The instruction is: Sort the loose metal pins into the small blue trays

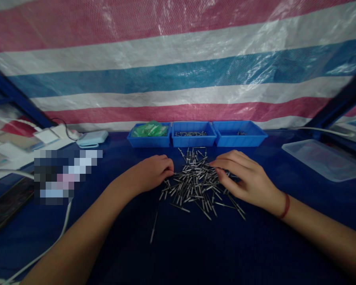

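A loose pile of silver blind rivets (195, 180) with long thin shanks lies on the dark blue tabletop. At the pile's left edge is my left hand (157, 170), its fingers curled in and thumb pressed to them. Whatever sits between those fingertips is hidden or too small to make out. My right hand (241, 172) reaches over the pile's right side, fingers stretched out and thumb apart, fingertips at the rivets; I see nothing held in it. One single rivet (153, 228) lies apart, nearer to me on the left.
Behind the pile stand three blue bins: one with green plastic bags (151, 129), a middle bin (194, 141) holding rivets, and a right bin (240, 140) with a few small pieces. A translucent lid (323, 160) lies right; a light-blue device (92, 138), cables and a phone (10, 204) lie left.
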The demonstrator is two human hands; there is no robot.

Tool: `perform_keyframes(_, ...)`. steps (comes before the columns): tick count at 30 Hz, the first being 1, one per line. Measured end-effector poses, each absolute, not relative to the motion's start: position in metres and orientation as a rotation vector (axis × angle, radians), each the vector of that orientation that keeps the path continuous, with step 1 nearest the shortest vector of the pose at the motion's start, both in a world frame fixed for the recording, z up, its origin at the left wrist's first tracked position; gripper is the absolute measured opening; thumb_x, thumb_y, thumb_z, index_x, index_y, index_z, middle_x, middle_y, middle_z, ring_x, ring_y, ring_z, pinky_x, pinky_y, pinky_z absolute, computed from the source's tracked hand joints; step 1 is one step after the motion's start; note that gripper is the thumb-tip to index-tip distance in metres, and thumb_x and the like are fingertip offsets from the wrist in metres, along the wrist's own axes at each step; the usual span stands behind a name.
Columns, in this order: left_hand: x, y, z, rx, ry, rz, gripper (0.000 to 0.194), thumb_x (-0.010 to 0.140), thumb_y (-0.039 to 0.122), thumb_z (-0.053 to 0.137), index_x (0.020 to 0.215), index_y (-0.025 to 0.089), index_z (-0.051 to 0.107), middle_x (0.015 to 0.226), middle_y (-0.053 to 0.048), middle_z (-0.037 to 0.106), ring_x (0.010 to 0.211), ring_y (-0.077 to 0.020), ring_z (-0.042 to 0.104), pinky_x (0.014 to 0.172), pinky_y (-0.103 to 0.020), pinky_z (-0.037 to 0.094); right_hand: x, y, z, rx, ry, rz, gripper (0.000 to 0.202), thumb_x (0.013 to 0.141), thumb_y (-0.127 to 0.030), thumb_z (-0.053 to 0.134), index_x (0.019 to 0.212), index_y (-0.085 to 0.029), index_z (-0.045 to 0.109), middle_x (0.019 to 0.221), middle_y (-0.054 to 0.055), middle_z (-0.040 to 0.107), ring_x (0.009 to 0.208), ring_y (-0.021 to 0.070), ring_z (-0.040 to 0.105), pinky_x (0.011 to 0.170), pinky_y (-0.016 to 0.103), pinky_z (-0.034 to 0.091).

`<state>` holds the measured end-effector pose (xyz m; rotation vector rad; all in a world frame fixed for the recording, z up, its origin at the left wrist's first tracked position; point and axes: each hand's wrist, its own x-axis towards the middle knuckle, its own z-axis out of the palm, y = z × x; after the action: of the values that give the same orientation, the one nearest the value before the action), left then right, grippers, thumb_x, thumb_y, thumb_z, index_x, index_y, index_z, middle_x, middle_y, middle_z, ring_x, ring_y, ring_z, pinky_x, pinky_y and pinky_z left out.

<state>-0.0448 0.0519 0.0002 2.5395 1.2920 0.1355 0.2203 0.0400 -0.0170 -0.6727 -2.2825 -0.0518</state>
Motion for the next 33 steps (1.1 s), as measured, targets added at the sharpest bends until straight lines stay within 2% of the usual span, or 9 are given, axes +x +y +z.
perform_keyframes(5,-0.032,0.046,0.009,2.438,1.223,0.437,0.014,0.089,0.02,0.041,0.086,0.015,0.054,0.084,-0.002,0.055,0.077,-0.0146,0.052,0.071,-0.027,0.039,0.214,0.031,-0.013,-0.72,-2.235,0.136,0.013,0.082,-0.012,0.053,0.09,-0.017,0.061,0.083,0.005,0.064,0.078,0.0153,0.058,0.071,0.031,0.047)
perform_keyframes(9,-0.005,0.028,0.009,2.237,1.142,0.724,0.013,0.091,0.024,0.041,0.089,0.016,0.051,0.082,0.0,0.054,0.074,-0.0129,0.05,0.067,-0.025,0.038,0.205,0.017,-0.009,-0.909,-2.032,0.413,0.014,0.083,-0.019,0.056,0.096,-0.019,0.06,0.083,0.002,0.063,0.071,0.0114,0.058,0.063,0.025,0.047)
perform_keyframes(16,0.023,0.001,0.004,1.946,0.981,0.681,0.018,0.092,0.029,0.039,0.086,0.017,0.051,0.074,0.002,0.049,0.066,-0.0109,0.044,0.061,-0.024,0.035,0.201,0.005,-0.003,-0.862,-1.913,0.693,0.01,0.085,-0.019,0.052,0.091,-0.02,0.06,0.081,0.001,0.062,0.074,0.0117,0.059,0.063,0.024,0.048)
perform_keyframes(20,0.026,-0.003,0.002,1.784,0.941,0.683,0.021,0.093,0.033,0.037,0.092,0.017,0.05,0.077,0.001,0.049,0.071,-0.0121,0.046,0.064,-0.025,0.037,0.202,0.003,0.002,-0.784,-1.908,0.713,0.012,0.085,-0.014,0.049,0.09,-0.019,0.059,0.083,0.003,0.06,0.077,0.0125,0.058,0.063,0.024,0.047)
perform_keyframes(26,0.028,-0.003,-0.005,1.741,0.944,0.686,0.023,0.093,0.036,0.037,0.091,0.018,0.05,0.076,0.001,0.049,0.073,-0.0129,0.048,0.067,-0.026,0.038,0.201,0.003,0.001,-0.81,-1.85,0.672,0.006,0.085,-0.017,0.053,0.082,-0.019,0.058,0.08,0.002,0.059,0.075,0.012,0.057,0.062,0.024,0.045)
perform_keyframes(31,0.032,-0.006,-0.007,1.668,0.926,0.776,0.024,0.091,0.04,0.042,0.102,0.02,0.049,0.083,0.0,0.052,0.076,-0.0136,0.051,0.07,-0.028,0.042,0.2,0.005,0.0,-0.806,-1.856,0.665,0.008,0.085,-0.017,0.054,0.081,-0.019,0.06,0.078,0.002,0.059,0.072,0.0119,0.056,0.061,0.025,0.045)
perform_keyframes(33,0.032,-0.007,-0.007,1.68,0.932,0.805,0.023,0.091,0.04,0.043,0.101,0.02,0.05,0.082,0.0,0.052,0.075,-0.0137,0.052,0.069,-0.028,0.043,0.201,0.005,0.0,-0.783,-1.867,0.64,0.007,0.084,-0.016,0.055,0.082,-0.019,0.061,0.078,0.002,0.059,0.072,0.0121,0.056,0.061,0.026,0.045)
